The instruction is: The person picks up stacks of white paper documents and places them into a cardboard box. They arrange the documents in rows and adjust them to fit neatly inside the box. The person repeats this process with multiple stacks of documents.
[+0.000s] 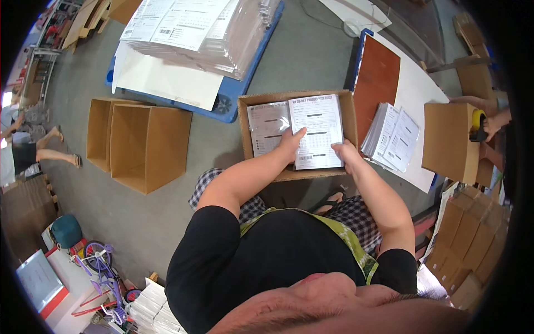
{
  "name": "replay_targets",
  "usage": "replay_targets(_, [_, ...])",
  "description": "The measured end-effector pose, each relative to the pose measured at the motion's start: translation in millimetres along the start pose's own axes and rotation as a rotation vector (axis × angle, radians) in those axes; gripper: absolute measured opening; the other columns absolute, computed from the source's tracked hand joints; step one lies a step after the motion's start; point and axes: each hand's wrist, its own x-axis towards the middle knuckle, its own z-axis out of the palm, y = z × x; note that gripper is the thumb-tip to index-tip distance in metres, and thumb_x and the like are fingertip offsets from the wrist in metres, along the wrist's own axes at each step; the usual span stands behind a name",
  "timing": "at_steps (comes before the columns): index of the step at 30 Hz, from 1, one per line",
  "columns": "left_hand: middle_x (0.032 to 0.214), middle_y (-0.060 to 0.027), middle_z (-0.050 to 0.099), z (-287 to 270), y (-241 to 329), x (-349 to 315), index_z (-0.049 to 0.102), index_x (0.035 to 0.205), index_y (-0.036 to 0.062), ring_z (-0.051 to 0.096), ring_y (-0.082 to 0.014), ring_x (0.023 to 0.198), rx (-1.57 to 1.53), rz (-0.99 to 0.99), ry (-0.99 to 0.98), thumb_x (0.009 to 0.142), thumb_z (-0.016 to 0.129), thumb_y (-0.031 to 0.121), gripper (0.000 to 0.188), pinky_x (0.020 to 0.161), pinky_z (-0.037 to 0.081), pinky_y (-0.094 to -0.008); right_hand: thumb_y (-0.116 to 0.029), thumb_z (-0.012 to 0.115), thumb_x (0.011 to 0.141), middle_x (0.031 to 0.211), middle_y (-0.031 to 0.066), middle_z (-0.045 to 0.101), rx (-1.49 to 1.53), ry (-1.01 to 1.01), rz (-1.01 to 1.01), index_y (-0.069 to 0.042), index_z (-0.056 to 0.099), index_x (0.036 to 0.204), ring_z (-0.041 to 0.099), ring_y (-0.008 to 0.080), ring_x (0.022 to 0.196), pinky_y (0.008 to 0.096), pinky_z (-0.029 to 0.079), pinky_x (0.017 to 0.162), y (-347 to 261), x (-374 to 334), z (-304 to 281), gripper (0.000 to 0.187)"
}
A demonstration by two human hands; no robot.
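A stack of white printed pads (317,133), seemingly in clear wrap, is gripped between my two hands over the right half of an open cardboard box (297,177). My left hand (290,146) closes on its left edge, thumb lying on the top sheet. At its lower right edge, my right hand (347,155) holds it with the fingers mostly hidden. Beside it, in the box's left half, lies another plastic-wrapped printed stack (269,125). How deep the held stack sits in the box I cannot tell.
Two open cardboard boxes (147,145) stand on the floor at left. Wrapped printed stacks (194,39) fill a blue pallet (231,103) ahead. More packets (392,136) lie on a white board at right. There a co-worker's hand (492,123) holds a yellow tape roll (477,123) by a carton (449,142).
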Motion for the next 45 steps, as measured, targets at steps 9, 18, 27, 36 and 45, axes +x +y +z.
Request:
replay_targets(9, [0.12, -0.0145, 0.057, 1, -4, 3, 0.044, 0.128, 0.0014, 0.058, -0.0286, 0.107, 0.076, 0.004, 0.163, 0.092, 0.061, 0.018, 0.044, 0.087, 0.051, -0.0463, -0.021, 0.053, 0.084, 0.13, 0.024, 0.047, -0.055, 0.06, 0.016, 0.009, 0.026, 0.138, 0.05, 0.03, 0.117, 0.0365, 0.041, 0.096, 11, 17, 0, 0.068])
replay_targets(18, [0.122, -0.0133, 0.057, 11, 5, -11, 0.044, 0.128, -0.0001, 0.057, -0.0286, 0.108, 0.064, 0.018, 0.147, 0.091, 0.064, 0.017, 0.046, 0.089, 0.05, -0.0451, -0.014, 0.056, 0.087, 0.126, 0.0238, 0.052, -0.088, 0.008, -0.064, 0.01, 0.034, 0.134, 0.053, 0.0302, 0.116, 0.0364, 0.042, 0.097, 21, 22, -7, 0.057])
replay_targets(27, [0.122, -0.0145, 0.056, 12, 3, -9, 0.042, 0.129, -0.0007, 0.057, -0.0286, 0.108, 0.06, 0.035, 0.12, 0.092, 0.061, 0.015, 0.044, 0.089, 0.051, -0.044, -0.017, 0.061, 0.087, 0.138, 0.0268, 0.043, -0.209, 0.103, -0.17, 0.011, 0.024, 0.142, 0.045, 0.0305, 0.127, 0.0333, 0.036, 0.104, 38, 27, -12, 0.071])
replay_targets(36, [0.118, -0.0165, 0.059, 9, -20, 17, 0.045, 0.126, -0.0025, 0.059, -0.0293, 0.104, 0.248, 0.143, 0.216, 0.089, 0.063, 0.01, 0.042, 0.084, 0.052, -0.0417, -0.007, 0.063, 0.084, 0.147, 0.02, 0.031, -0.345, 0.071, -0.613, 0.002, 0.017, 0.147, 0.03, 0.0258, 0.137, 0.0326, 0.026, 0.111, 13, -21, 1, 0.078])
replay_targets(45, [0.126, -0.0305, 0.052, 22, -41, 77, 0.037, 0.131, -0.0066, 0.053, -0.0435, 0.114, 0.901, 0.034, 0.673, 0.082, 0.056, 0.008, 0.054, 0.095, 0.045, -0.0423, -0.017, 0.062, 0.086, 0.141, 0.0194, 0.04, -0.581, -0.243, -0.698, -0.003, 0.032, 0.142, 0.039, 0.0321, 0.131, 0.0371, 0.033, 0.107, 9, -35, 11, 0.065])
